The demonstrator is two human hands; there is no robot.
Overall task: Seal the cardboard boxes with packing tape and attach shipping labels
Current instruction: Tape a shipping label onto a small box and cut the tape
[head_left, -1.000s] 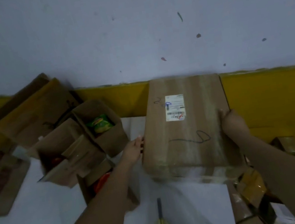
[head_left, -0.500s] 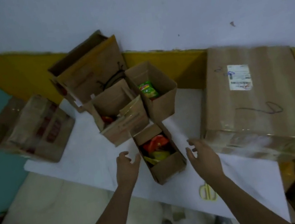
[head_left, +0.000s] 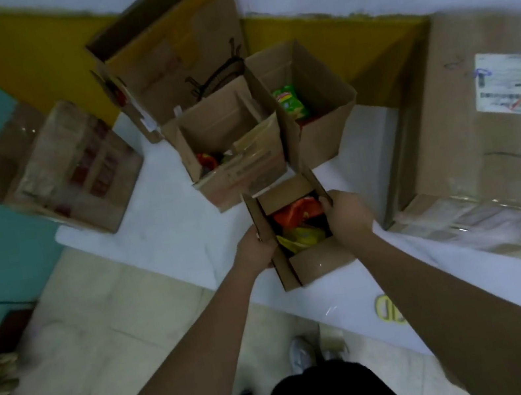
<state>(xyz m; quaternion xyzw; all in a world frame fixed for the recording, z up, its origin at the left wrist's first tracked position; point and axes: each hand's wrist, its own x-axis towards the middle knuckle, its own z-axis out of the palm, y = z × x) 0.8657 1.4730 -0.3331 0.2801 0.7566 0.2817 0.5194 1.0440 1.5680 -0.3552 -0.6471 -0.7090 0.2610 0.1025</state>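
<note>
Head view, small open box between both hands, left hand fingers and right hand fingers clamped on its side flaps

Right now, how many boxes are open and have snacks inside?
3: the small box both hands hold, the middle box behind it, and the right-rear box. The tall box's inside is hidden.

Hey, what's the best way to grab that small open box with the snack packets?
Grip the small open box by its two long side walls, one hand from each side, as the left hand and right hand do now. Its top is open, so nothing bears weight there.
</note>
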